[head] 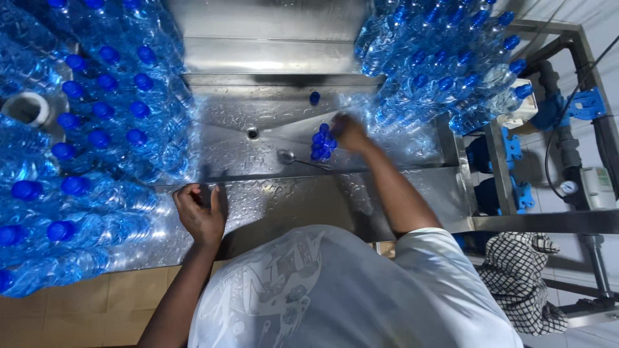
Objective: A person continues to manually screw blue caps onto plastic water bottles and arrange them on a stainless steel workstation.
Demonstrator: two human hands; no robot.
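As seen from above, running left to right:

Capped bottles, left stack (97, 122): clear plastic water bottles with blue caps, packed close and lying in layers over the left part of the wet steel counter (277, 206); a white pipe opening (26, 108) shows among them at the far left.

Left hand (201, 216): resting on the near edge of the counter, just beside the left stack, fingers curled over the rim. It holds nothing that can be seen; whether the palm presses flat cannot be told.

Steel tray (225, 145): sunken, wet, between the two stacks, with a small round drain hole (252, 133) near its middle and an upright steel back panel (271, 38) behind it.

Loose blue cap (314, 98): lying alone on the tray near the back panel, well apart from either hand.

Cluster of blue caps (321, 145): several caps together on the tray, right of the drain, touching the fingertips of the right hand.

Right hand (351, 132): reached forward over the tray, fingers closed about the cluster's upper caps; blurred, so the exact grip cannot be told. The two hands are well apart.

Capped bottles, right stack (438, 64): the same blue-capped bottles, piled at the right rear, just beside the right hand.

Blue pipe fittings (583, 103) and a checked cloth (522, 270): right of the counter frame, the cloth lower down.
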